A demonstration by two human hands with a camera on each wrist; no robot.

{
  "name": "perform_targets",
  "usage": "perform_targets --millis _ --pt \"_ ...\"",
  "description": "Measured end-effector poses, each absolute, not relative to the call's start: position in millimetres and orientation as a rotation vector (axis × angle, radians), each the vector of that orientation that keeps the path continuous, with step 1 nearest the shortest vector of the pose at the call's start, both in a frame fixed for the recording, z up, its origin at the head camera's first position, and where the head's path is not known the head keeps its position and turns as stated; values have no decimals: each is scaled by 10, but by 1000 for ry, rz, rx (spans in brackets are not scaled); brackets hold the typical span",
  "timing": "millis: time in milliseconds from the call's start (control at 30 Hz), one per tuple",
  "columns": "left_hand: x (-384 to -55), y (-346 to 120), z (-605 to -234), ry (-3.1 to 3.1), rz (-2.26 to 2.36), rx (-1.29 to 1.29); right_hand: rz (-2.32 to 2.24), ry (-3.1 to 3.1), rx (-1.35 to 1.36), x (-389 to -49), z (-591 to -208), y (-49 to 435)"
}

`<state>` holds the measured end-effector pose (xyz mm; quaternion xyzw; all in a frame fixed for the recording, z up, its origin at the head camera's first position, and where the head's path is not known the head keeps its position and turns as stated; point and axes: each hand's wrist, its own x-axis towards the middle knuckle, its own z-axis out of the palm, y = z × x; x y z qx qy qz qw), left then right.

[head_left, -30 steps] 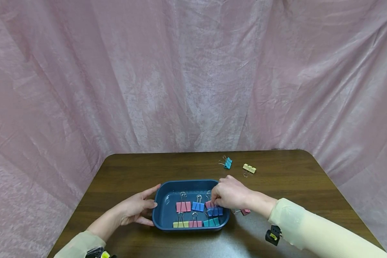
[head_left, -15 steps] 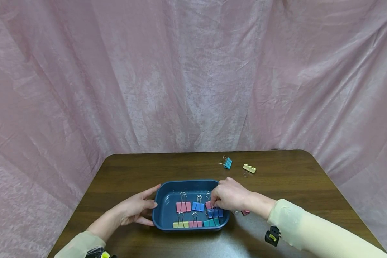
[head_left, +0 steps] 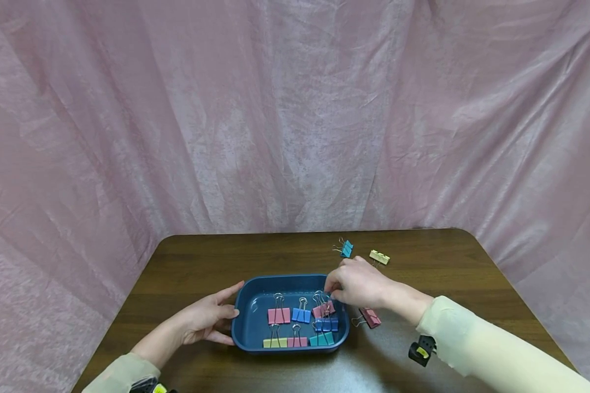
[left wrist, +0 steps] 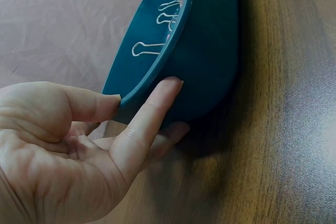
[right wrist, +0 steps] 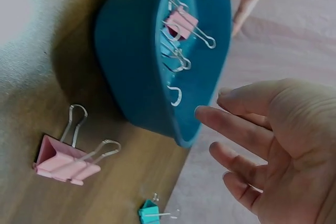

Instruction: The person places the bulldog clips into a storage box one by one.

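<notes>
My left hand [head_left: 204,319] steadies the left end of a blue tray [head_left: 241,327]. In the left wrist view its thumb touches the rim, and straight fingers rest against the outer wall. My right hand [head_left: 361,284] hovers at the tray's right end. Its fingers are loosely bent with nothing between them in the right wrist view. Inside the tray lie several binder clips, including a pink clip [head_left: 278,316], a light blue clip [head_left: 301,315], a tilted pink clip [head_left: 323,310], a dark blue clip [head_left: 326,325], a yellow clip [head_left: 275,343] and a teal clip [head_left: 322,339].
On the wooden table [head_left: 196,262], a pink binder clip [head_left: 371,317] lies just right of the tray. Farther back are a turquoise clip [head_left: 346,249] and a yellow clip [head_left: 379,257]. A pink curtain [head_left: 295,120] hangs behind the table.
My right hand has let go of the pink clip in the tray's right side and risen back and right. The pink clip on the table is more exposed. The left hand stays put.
</notes>
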<state>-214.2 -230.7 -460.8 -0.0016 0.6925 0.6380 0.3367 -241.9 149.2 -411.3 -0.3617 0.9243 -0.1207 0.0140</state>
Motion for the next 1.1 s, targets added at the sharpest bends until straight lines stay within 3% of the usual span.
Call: perform_targets --millis 600,1100 --pt "-2141 -2306 -4612 1810 1666 -20 -539 2994 -1032 -2579 -3660 1735" --pt "-2140 -2311 -4609 1819 1667 -13 -622 3013 -902 -2747 -3497 1908"
